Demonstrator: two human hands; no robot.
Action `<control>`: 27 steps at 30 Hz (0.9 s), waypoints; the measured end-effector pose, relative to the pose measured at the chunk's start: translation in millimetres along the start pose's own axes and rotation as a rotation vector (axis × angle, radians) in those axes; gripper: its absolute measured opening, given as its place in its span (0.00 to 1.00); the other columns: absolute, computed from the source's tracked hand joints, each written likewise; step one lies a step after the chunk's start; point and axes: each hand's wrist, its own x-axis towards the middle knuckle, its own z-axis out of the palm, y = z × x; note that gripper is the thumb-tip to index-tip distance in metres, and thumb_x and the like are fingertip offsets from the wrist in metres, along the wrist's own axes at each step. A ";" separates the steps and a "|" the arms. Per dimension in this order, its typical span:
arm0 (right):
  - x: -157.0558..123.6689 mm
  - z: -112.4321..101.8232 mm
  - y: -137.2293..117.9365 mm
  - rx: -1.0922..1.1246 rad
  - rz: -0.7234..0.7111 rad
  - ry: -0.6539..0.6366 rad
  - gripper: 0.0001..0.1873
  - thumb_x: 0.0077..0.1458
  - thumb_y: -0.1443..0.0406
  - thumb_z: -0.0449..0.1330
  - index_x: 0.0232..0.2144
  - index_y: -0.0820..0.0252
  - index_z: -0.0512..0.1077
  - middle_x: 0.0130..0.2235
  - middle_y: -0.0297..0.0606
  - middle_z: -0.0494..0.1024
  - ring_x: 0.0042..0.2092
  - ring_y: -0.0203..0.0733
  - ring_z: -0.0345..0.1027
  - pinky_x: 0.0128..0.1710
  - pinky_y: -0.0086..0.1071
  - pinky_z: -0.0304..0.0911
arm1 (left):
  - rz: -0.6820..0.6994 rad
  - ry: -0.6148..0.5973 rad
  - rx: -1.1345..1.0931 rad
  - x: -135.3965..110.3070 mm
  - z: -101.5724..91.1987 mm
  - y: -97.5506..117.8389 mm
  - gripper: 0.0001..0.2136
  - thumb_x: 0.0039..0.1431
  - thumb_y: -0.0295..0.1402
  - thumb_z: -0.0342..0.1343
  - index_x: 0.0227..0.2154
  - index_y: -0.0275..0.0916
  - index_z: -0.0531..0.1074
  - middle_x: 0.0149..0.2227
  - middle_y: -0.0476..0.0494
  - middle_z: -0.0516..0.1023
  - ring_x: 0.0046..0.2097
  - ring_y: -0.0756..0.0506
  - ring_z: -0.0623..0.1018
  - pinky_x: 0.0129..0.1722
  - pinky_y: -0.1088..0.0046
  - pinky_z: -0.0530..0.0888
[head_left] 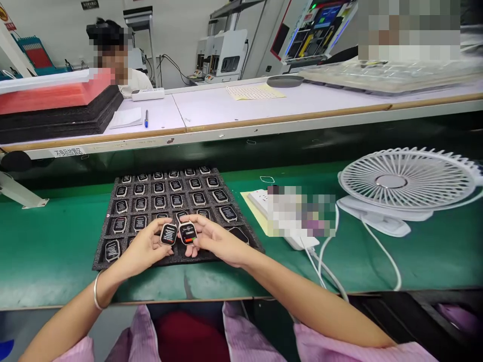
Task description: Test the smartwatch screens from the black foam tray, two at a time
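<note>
My left hand (145, 247) holds a smartwatch body (168, 234) with a lit screen of white text. My right hand (215, 240) holds a second smartwatch body (187, 233) whose screen shows text and a red and green bar. Both hands hover over the near edge of a black foam tray (103, 254) on the green bench mat. Several more watch bodies (176, 199) lie in rows in the tray's pockets, screens lit. A silver bangle (96, 290) is on my left wrist.
A white desk fan (407, 181) lies tilted at the right, its cable (381, 251) trailing toward me. A white power strip (264, 203) sits on yellow paper beside the tray. Behind, a raised white shelf holds stacked foam sheets (56, 108), a pen (146, 118) and a seated person (124, 65).
</note>
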 end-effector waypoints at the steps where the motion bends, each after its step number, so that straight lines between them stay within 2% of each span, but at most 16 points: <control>1: -0.8 -1.7 1.5 -0.007 0.002 -0.026 0.30 0.52 0.70 0.61 0.56 0.54 0.59 0.43 0.35 0.71 0.34 0.35 0.76 0.36 0.32 0.69 | -0.001 -0.007 0.087 -0.8 -2.2 -2.6 0.26 0.53 0.28 0.57 0.56 0.42 0.62 0.47 0.43 0.74 0.36 0.49 0.78 0.41 0.65 0.77; 4: -1.3 -4.9 4.4 -0.177 -0.014 -0.071 0.33 0.52 0.72 0.59 0.58 0.54 0.56 0.44 0.36 0.70 0.34 0.34 0.75 0.36 0.34 0.70 | 0.066 0.023 0.471 -2.4 -7.9 -6.6 0.22 0.54 0.29 0.58 0.53 0.42 0.66 0.44 0.43 0.76 0.42 0.43 0.76 0.46 0.60 0.74; 7: -1.0 -2.5 2.0 -0.700 -0.137 -0.013 0.27 0.52 0.74 0.57 0.55 0.59 0.62 0.43 0.40 0.72 0.37 0.40 0.73 0.39 0.37 0.69 | 0.171 0.043 0.753 -3.4 -10.9 -7.4 0.20 0.53 0.30 0.62 0.50 0.42 0.70 0.47 0.42 0.75 0.49 0.39 0.71 0.53 0.56 0.69; 9: -0.3 1.2 -1.3 -1.067 -0.237 0.029 0.23 0.51 0.73 0.60 0.51 0.62 0.67 0.46 0.46 0.72 0.44 0.47 0.71 0.45 0.43 0.67 | 0.198 0.036 0.854 -3.6 -12.9 -7.9 0.19 0.54 0.32 0.62 0.50 0.42 0.71 0.48 0.42 0.73 0.50 0.39 0.69 0.54 0.55 0.67; 11: 0.6 4.4 -3.7 -1.300 -0.274 0.044 0.22 0.51 0.69 0.64 0.50 0.64 0.71 0.51 0.52 0.71 0.50 0.55 0.67 0.50 0.49 0.63 | 0.185 0.035 0.953 -3.8 -16.1 -7.8 0.19 0.55 0.35 0.62 0.50 0.42 0.72 0.47 0.41 0.72 0.48 0.39 0.68 0.53 0.56 0.67; 13: 0.9 4.5 -5.0 -1.414 -0.252 0.049 0.23 0.51 0.64 0.66 0.50 0.64 0.73 0.55 0.55 0.69 0.53 0.59 0.65 0.52 0.53 0.60 | 0.165 0.025 1.054 -4.1 -19.6 -4.9 0.19 0.55 0.37 0.63 0.50 0.42 0.73 0.46 0.41 0.71 0.47 0.39 0.67 0.51 0.57 0.67; 16: -3.6 -5.0 -10.5 -1.448 -0.256 0.023 0.30 0.53 0.56 0.67 0.56 0.59 0.72 0.60 0.55 0.65 0.56 0.62 0.63 0.53 0.54 0.57 | 0.151 -0.022 1.181 -3.4 -19.6 7.5 0.19 0.56 0.39 0.63 0.50 0.41 0.74 0.45 0.40 0.71 0.47 0.38 0.67 0.49 0.56 0.67; 18: -11.6 -18.0 -19.5 -1.443 -0.302 0.070 0.28 0.57 0.53 0.64 0.57 0.57 0.71 0.60 0.53 0.66 0.57 0.59 0.63 0.53 0.51 0.56 | 0.171 -0.035 1.211 1.0 -11.4 19.5 0.19 0.58 0.40 0.62 0.51 0.41 0.74 0.45 0.40 0.72 0.48 0.38 0.67 0.50 0.56 0.66; 20: -22.8 -33.6 -31.0 -1.462 -0.300 0.218 0.18 0.63 0.56 0.58 0.51 0.58 0.74 0.54 0.50 0.73 0.55 0.54 0.66 0.52 0.46 0.57 | 0.211 -0.035 1.195 10.8 4.7 30.5 0.17 0.61 0.40 0.59 0.51 0.42 0.74 0.46 0.40 0.72 0.49 0.38 0.67 0.51 0.57 0.65; 21: -28.8 -41.2 -36.1 -1.499 -0.259 0.306 0.15 0.66 0.58 0.55 0.46 0.59 0.77 0.49 0.48 0.76 0.52 0.52 0.68 0.49 0.44 0.57 | 0.229 -0.042 1.182 17.8 15.2 34.4 0.15 0.63 0.40 0.57 0.50 0.42 0.75 0.45 0.41 0.72 0.49 0.39 0.67 0.51 0.58 0.65; 23: -40.0 -53.3 -41.9 -1.639 -0.109 0.425 0.17 0.67 0.60 0.52 0.36 0.61 0.78 0.40 0.46 0.78 0.45 0.51 0.70 0.44 0.42 0.56 | 0.247 -0.069 1.183 34.3 38.5 38.0 0.13 0.64 0.40 0.55 0.46 0.42 0.77 0.43 0.41 0.73 0.48 0.38 0.68 0.49 0.58 0.65; 25: -48.7 -60.1 -39.5 -1.789 0.052 0.458 0.18 0.66 0.60 0.54 0.30 0.62 0.78 0.34 0.46 0.77 0.41 0.53 0.70 0.40 0.42 0.55 | 0.250 -0.091 1.237 51.0 60.2 36.2 0.12 0.63 0.40 0.56 0.41 0.38 0.79 0.42 0.38 0.74 0.48 0.36 0.69 0.48 0.57 0.66; 27: -54.8 -62.5 -30.3 -1.870 0.147 0.439 0.17 0.65 0.59 0.56 0.29 0.63 0.77 0.34 0.47 0.76 0.41 0.54 0.70 0.39 0.41 0.55 | 0.252 -0.093 1.266 63.6 76.1 31.2 0.13 0.61 0.40 0.58 0.37 0.34 0.78 0.41 0.34 0.74 0.49 0.34 0.69 0.48 0.56 0.66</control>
